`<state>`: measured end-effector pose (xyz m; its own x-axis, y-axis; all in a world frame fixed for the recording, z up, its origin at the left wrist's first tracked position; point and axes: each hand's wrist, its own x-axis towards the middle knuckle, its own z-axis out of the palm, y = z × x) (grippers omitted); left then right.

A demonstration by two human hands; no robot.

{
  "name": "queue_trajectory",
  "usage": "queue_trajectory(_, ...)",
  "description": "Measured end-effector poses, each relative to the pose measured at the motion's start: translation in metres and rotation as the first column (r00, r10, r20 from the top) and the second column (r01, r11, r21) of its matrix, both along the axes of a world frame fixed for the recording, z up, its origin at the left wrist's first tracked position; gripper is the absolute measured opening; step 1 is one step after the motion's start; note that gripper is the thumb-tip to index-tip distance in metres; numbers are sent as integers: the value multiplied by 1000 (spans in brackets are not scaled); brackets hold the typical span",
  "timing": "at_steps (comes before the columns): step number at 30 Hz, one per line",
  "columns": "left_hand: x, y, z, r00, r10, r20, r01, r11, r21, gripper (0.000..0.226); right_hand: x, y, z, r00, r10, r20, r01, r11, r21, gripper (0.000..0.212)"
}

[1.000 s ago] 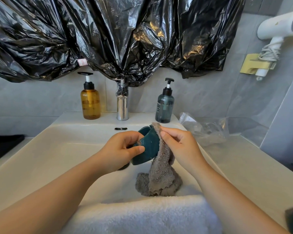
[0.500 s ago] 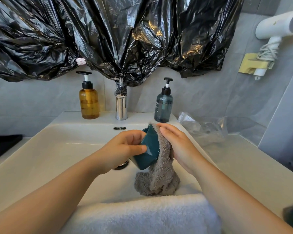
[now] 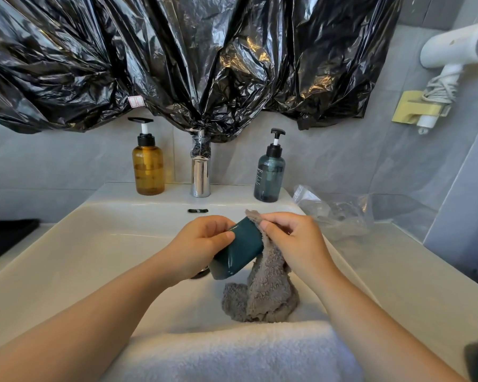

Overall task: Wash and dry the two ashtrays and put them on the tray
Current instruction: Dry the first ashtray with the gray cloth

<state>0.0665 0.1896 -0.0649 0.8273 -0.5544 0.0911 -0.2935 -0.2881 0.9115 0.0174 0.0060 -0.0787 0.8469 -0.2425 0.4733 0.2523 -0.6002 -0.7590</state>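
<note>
Ashtray (image 3: 239,248) turned further; left grip (image 3: 202,244) holds it, right grip (image 3: 295,241) pinches cloth (image 3: 262,293) alongside.

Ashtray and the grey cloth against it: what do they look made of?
Ashtray: dark teal, glossy, likely glazed ceramic or hard plastic; highlights on its smooth side. Grey cloth: fleecy microfibre or terry, by its fuzzy pile and limp folds.

Glossy teal ashtray (image 3: 239,250); fluffy grey cloth (image 3: 262,293); shiny chrome tap (image 3: 200,175).
</note>
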Motion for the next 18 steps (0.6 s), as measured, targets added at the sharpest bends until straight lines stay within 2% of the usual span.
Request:
queue_trajectory(2,-2,0,2,1000,-2,28,2,1000,-1,19,2,5,0,998,42,44,-38,995,-93,28)
queue_trajectory(4,-2,3,2,998,-15,57,16,1000,-15,20,5,10,3,997,74,30,-72,994,-77,31)
queue_trajectory(9,-4,4,2,996,-28,81,31,999,-41,22,2,2,9,971,83,-226,-24,967,254,27)
queue_trajectory(11,-3,4,3,997,-30,71,35,998,-60,22,-3,-1,8,978,90,-190,-33,958,286,26)
queue_trajectory(15,-2,3,4,997,-61,50,64,996,-59,20,-1,2,5,995,101,-16,-98,986,131,27)
queue_trajectory(18,-3,3,2,995,-62,74,64,998,-24,18,5,6,6,988,150,-48,-145,986,83,30)
